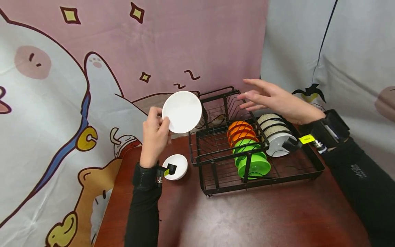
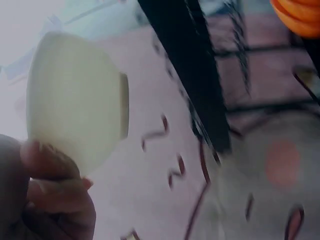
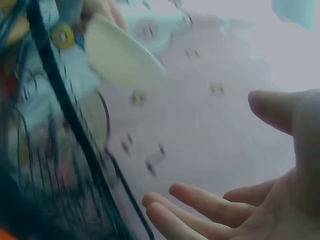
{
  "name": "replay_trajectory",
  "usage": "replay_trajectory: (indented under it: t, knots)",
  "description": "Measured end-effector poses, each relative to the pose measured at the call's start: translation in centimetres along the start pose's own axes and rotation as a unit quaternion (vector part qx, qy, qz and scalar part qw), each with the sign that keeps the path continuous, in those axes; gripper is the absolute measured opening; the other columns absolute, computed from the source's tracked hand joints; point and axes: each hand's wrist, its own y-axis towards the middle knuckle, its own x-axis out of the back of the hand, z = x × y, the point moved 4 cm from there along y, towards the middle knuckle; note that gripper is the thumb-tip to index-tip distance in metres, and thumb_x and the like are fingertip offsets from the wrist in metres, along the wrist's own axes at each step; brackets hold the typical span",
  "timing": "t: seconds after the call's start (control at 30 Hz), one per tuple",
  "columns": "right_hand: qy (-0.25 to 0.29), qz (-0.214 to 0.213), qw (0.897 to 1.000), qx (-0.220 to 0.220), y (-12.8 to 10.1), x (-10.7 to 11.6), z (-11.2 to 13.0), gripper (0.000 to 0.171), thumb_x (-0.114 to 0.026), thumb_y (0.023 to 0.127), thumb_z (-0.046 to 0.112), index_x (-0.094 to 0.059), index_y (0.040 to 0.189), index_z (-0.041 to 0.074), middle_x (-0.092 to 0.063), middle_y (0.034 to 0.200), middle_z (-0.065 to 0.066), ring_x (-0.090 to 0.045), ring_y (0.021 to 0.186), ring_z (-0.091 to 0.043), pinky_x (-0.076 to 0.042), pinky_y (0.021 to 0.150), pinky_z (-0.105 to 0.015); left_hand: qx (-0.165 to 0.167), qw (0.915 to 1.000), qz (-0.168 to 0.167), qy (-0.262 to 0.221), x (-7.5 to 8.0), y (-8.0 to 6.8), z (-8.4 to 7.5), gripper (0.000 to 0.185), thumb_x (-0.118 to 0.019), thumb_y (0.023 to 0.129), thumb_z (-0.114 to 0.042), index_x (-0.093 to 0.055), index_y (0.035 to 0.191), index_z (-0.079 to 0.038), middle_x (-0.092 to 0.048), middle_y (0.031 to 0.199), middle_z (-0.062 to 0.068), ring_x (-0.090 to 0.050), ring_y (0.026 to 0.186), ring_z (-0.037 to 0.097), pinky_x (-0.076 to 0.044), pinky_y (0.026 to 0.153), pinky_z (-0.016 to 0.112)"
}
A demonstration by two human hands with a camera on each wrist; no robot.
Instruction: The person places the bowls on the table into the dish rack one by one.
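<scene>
My left hand [image 1: 155, 135] pinches a white bowl [image 1: 182, 112] by its rim, thumb on one face and fingers behind. The bowl is held up on its side, its inside turned toward the head camera; the left wrist view shows the outside of the bowl [image 2: 75, 102] and its foot. Over the right part of the black dish rack [image 1: 226, 187], my right hand [image 1: 271, 97] hovers with fingers extended, holding nothing. A second white bowl [image 1: 182, 161] stands on the table below my left hand, partly hidden by the wrist camera.
On the rack's lower level, orange bowls [image 1: 239, 128] and green bowls [image 1: 254, 166] stand in a row. Beside them are speckled bowls [image 1: 271, 121] and a pale grey bowl [image 1: 276, 144]. The rack's raised upper shelf [image 1: 210, 159] overhangs the left side. Printed cloth hangs behind the table.
</scene>
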Motion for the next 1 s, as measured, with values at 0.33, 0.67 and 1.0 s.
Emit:
replay_trajectory:
  t: [0.33,0.67,1.0]
  knots:
    - [-0.001,0.078,0.997,0.020,2.8,-6.7,2.3,0.065,-0.060,0.106,0.019,-0.028,0.163,0.012,-0.052,0.145,-0.017,-0.063,0.116,-0.030,-0.060,0.090,-0.039,-0.043,0.9885,0.131,-0.064,-4.1,-0.5,-4.1,0.015,-0.045,0.109,-0.013,-0.051,0.121,-0.006,-0.063,0.058,0.011,-0.054,0.037,0.029,-0.045,0.038,0.034]
    - [0.063,0.054,0.997,-0.004,3.2,-7.5,1.9,0.071,-0.044,0.091,-0.005,-0.030,0.159,0.010,-0.043,0.146,-0.025,-0.063,0.107,-0.039,-0.064,0.071,-0.046,-0.048,0.9844,0.150,-0.078,-4.3,-0.8,-4.3,0.015,-0.047,0.110,-0.015,-0.049,0.120,-0.004,-0.065,0.064,0.018,-0.052,0.038,0.021,-0.045,0.039,0.034]
    - [0.038,0.012,0.999,-0.011,3.0,-7.1,1.9,0.073,-0.042,0.084,-0.010,-0.036,0.154,0.005,-0.045,0.144,-0.025,-0.055,0.117,-0.039,-0.061,0.077,-0.042,-0.070,0.9814,0.163,-0.074,-4.8,-0.9,-4.4,0.023,-0.050,0.112,-0.022,-0.047,0.127,-0.004,-0.066,0.069,0.011,-0.055,0.041,0.016,-0.049,0.042,0.034]
